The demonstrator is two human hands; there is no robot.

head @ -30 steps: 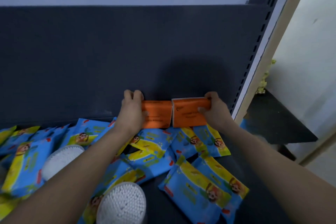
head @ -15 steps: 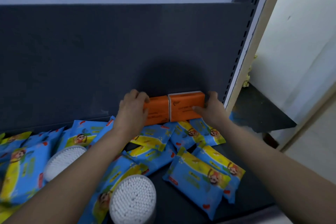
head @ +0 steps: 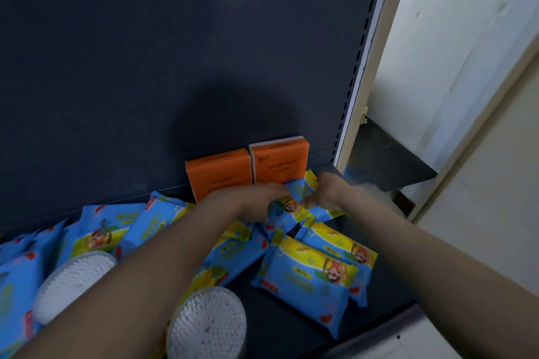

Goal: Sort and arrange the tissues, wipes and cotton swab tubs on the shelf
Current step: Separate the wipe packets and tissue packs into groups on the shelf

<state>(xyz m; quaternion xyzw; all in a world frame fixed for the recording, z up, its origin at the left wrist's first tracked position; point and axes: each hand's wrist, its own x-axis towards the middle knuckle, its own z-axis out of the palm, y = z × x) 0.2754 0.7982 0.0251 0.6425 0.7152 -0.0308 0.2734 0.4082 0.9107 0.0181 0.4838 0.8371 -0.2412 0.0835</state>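
Two orange tissue packs (head: 278,165) stand side by side against the shelf's dark back panel, with no hand on them. Just in front of them lies a blue and yellow wipes pack (head: 287,211). My left hand (head: 250,201) reaches onto its left end and my right hand (head: 325,194) pinches its right end with curled fingers. Both hands are blurred. Several more wipes packs (head: 309,277) lie scattered over the shelf. Two round cotton swab tubs (head: 208,325) stand near the front, one partly hidden under my left forearm.
The dark back panel (head: 145,90) closes off the rear. A slotted upright (head: 354,67) and a beige door frame bound the shelf on the right. The shelf's front edge (head: 379,332) runs at the lower right, with a bare strip of shelf in front of the packs.
Both hands have let go of the orange tissue packs, which now stand against the back panel, and have come forward onto a wipes pack.
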